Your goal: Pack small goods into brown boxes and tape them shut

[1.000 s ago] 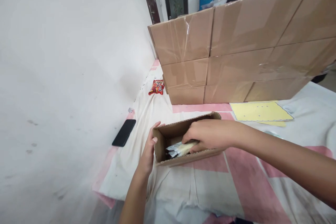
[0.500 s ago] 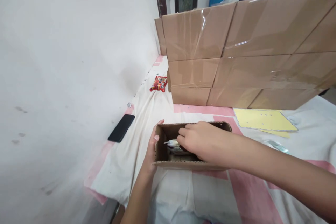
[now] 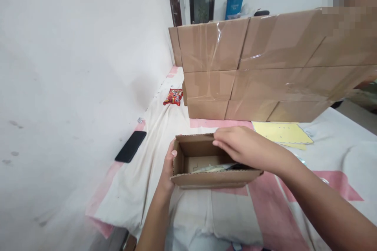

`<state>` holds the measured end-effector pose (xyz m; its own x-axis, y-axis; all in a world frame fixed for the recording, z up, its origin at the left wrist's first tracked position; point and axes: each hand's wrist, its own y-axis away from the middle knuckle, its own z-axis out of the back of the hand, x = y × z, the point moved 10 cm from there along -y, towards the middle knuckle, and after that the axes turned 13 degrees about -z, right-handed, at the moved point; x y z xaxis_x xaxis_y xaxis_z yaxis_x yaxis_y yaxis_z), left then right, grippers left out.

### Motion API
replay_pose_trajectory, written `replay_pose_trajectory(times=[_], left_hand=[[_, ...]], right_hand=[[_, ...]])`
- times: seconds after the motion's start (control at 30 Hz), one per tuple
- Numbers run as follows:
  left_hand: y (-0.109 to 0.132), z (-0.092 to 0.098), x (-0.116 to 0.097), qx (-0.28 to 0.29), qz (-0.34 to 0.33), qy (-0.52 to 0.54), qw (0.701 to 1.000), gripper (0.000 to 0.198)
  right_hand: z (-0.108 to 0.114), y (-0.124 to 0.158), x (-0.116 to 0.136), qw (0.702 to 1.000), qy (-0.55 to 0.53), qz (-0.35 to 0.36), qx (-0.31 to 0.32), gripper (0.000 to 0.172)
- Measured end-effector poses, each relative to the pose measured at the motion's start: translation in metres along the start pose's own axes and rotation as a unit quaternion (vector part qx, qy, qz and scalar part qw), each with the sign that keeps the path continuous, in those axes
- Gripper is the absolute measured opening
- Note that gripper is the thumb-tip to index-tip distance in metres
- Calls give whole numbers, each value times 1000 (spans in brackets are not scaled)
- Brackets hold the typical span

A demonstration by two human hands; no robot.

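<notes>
An open-topped cardboard box [image 3: 212, 180] stands on the cloth in front of me. My left hand [image 3: 169, 164] grips its left wall, thumb over the rim. Flat, pale papers or packets [image 3: 213, 167] lie inside against the near wall, with something dark beside them at the right; I cannot make out their kind. My right hand [image 3: 237, 144] is over the right half of the box, fingers curled together near the far rim. Its fingertips point down and whatever they hold, if anything, is hidden.
A tall taped cardboard panel [image 3: 259, 66] stands behind the box. A black phone [image 3: 130, 146] and a red snack packet [image 3: 173, 97] lie left, near the white wall [image 3: 73, 66]. Yellow paper sheets [image 3: 282, 132] lie right. A blurred-out person [image 3: 353, 11] appears behind the panel.
My right hand has moved up off the contents toward the far rim. The papers now lie lower, along the near wall. A person has come into view at top right. The view has shifted slightly.
</notes>
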<state>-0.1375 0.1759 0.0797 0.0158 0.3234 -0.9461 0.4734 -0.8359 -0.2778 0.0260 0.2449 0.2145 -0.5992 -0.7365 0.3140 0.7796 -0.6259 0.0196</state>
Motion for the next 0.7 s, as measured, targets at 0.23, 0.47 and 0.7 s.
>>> replay_pose_trajectory(times=[0.23,0.47,0.7], left_hand=[[0,-8,-3,40,-14,6,999,51],[8,-8,-7,54,6,-9,999,56],[6,-8,-5,62,1,-4,998,67]], right_hand=[[-7,-6,-4,1000,-7,3,2,29],[26,32,-43,958,-167,-89,-215,37],[-32,99,-79,854,-425,-66,-293,42]])
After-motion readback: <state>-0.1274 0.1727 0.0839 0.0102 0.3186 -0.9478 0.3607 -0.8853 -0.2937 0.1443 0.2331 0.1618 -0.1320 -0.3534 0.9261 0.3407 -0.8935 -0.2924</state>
